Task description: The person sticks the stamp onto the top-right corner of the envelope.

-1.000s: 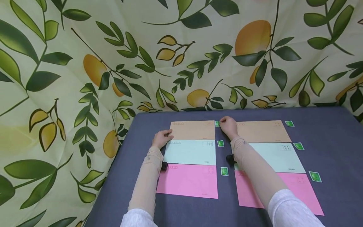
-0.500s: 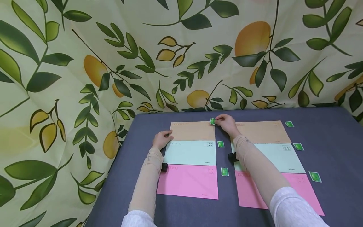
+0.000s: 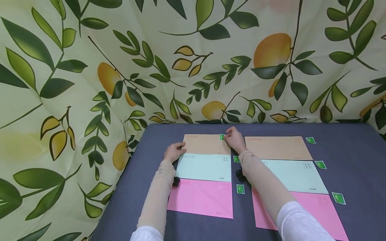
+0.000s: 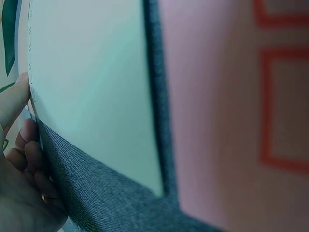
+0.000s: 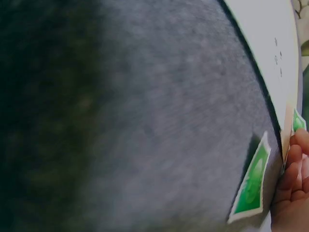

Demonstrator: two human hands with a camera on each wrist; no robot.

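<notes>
My right hand [image 3: 236,140] pinches a small green stamp [image 3: 221,137] at the top right corner of the left tan envelope [image 3: 202,145]. In the right wrist view that stamp [image 5: 299,121] shows at my fingertips, partly cut off by the frame. At the left edge of the same envelope, my left hand [image 3: 174,152] rests with its fingertips on the paper. In the left wrist view one finger of the left hand [image 4: 26,159] reaches the envelope edge while the others are loosely bent. A light blue envelope [image 3: 202,167] and a pink envelope [image 3: 200,199] lie below the tan one.
A second column holds a tan envelope [image 3: 277,147], a light blue one [image 3: 295,175] and a pink one [image 3: 313,211]. Loose green stamps lie beside both columns, such as one stamp [image 3: 240,189] between them and another stamp [image 3: 339,198] at right. A leaf-patterned cloth [image 3: 181,83] hangs behind the dark table.
My right hand has lifted the stamp from the table and carried it left over the tan envelope's top right corner. The left hand stays at the envelope's edge. The head view has tilted slightly up.
</notes>
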